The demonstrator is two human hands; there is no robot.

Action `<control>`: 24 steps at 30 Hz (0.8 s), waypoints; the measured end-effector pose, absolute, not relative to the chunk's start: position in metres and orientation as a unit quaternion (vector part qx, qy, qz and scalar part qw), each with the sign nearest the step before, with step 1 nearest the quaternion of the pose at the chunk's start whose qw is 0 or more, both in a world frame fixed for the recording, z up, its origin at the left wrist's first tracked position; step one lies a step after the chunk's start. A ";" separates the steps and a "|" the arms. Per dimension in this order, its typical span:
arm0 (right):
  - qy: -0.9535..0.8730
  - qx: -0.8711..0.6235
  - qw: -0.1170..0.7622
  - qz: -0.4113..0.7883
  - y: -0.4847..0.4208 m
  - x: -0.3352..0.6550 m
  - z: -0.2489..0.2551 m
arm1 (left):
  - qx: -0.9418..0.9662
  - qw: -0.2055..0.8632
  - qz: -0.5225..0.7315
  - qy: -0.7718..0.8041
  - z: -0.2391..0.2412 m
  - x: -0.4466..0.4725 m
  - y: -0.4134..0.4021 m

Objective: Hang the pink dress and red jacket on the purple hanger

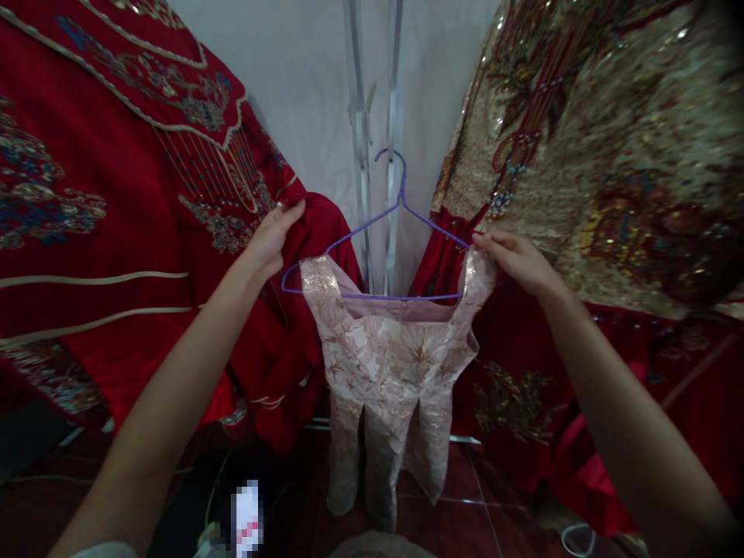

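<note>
A pale pink dress with gold floral brocade and wide shoulder straps hangs on a purple hanger. Its hook overlaps the metal uprights; whether it is caught on anything I cannot tell. My right hand pinches the dress's right strap at the hanger's sloping shoulder. Over on the other side, my left hand is closed at the edge of a red embroidered garment, fingertips on a fold of its cloth. The hanger's left end sticks out past the dress's left strap.
A large red embroidered robe fills the left. At right hangs a gold sequined garment with red cloth below. Two metal uprights stand before a pale wall. Dark red floor tiles lie below, with a pixelated white patch near the bottom.
</note>
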State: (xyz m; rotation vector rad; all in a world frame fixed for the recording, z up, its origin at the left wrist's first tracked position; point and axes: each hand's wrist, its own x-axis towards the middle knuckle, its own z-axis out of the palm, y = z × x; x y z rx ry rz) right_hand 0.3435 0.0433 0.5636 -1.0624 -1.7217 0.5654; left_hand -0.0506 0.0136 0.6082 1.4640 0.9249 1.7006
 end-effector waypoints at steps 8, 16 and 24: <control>-0.705 -0.395 0.249 0.533 0.067 0.307 0.539 | 0.526 0.430 0.642 0.354 0.585 -0.061 0.022; -0.803 -0.205 0.155 0.537 0.097 0.212 0.503 | 0.563 0.393 0.606 0.403 0.580 -0.060 0.023; -0.766 -0.256 0.215 0.548 0.095 0.213 0.493 | 0.637 0.223 0.602 0.426 0.584 -0.067 0.031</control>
